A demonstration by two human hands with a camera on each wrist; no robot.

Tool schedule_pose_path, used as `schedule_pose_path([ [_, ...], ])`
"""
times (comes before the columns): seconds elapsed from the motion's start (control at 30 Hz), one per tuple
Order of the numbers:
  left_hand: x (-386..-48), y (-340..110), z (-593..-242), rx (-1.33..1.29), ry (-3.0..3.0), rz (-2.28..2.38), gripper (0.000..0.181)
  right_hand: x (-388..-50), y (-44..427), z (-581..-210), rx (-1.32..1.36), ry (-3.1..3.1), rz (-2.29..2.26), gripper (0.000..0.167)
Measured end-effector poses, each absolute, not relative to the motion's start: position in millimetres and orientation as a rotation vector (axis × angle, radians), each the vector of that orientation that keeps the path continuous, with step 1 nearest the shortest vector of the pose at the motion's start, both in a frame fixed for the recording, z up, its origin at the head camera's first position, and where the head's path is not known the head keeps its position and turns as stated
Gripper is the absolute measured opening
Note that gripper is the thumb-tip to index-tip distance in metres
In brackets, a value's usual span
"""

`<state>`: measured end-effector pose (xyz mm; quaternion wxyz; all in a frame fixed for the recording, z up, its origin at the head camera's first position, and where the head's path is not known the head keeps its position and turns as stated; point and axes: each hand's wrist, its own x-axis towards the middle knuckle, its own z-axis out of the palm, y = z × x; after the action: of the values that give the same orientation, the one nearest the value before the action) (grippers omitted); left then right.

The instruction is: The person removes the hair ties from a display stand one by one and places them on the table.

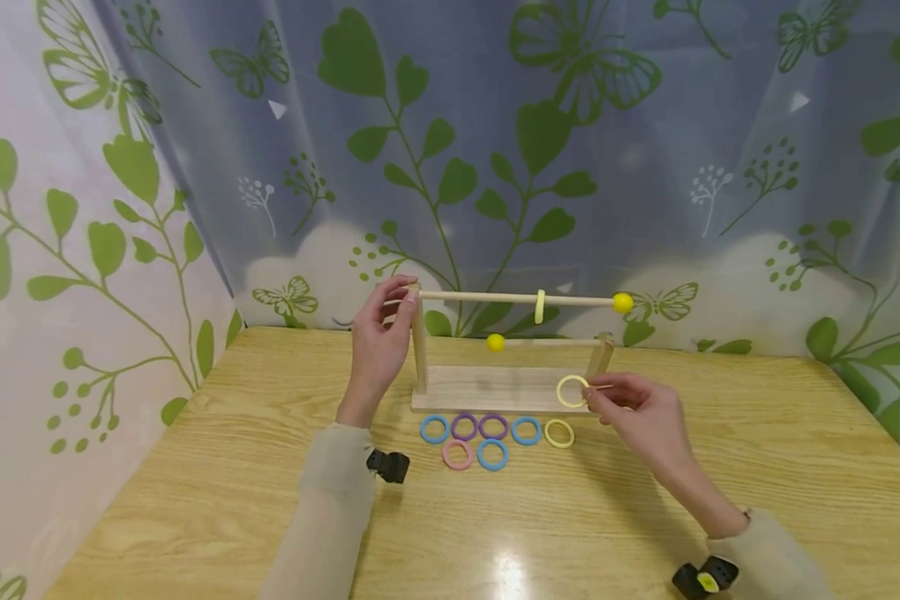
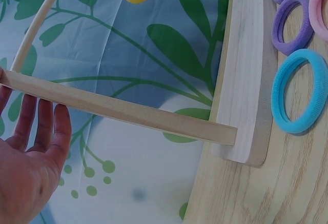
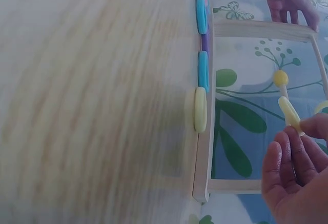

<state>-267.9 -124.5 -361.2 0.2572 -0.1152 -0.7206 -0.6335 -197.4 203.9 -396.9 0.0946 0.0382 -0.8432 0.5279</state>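
A wooden stand (image 1: 465, 379) has two horizontal rods at different heights, each tipped with a yellow ball. My left hand (image 1: 382, 333) grips the top of its left post (image 1: 421, 354), where the upper rod (image 1: 480, 297) begins. One pale yellow hair tie (image 1: 540, 307) hangs on that rod. Between thumb and fingers, my right hand (image 1: 648, 417) pinches another yellow hair tie (image 3: 289, 112), held up in front of the stand's right side, below the lower rod (image 1: 555, 342). In the left wrist view, the fingers (image 2: 62, 126) lie against the post; the thumb is out of sight.
Several hair ties lie on the table before the base: blue (image 2: 279, 93), purple (image 2: 279, 26), pink (image 1: 447, 464) and yellow (image 1: 548, 433). A patterned curtain (image 1: 450, 167) hangs close behind the stand. Dark wrist cameras sit at both sleeves.
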Motion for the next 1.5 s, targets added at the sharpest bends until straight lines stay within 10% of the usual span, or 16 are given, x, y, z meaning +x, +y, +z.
schedule_pose_path([
  [1.5,-269,-125,-362,-0.306,-1.95,-1.724,0.025,-193,178,-416,0.302,-2.756,1.741,0.025],
])
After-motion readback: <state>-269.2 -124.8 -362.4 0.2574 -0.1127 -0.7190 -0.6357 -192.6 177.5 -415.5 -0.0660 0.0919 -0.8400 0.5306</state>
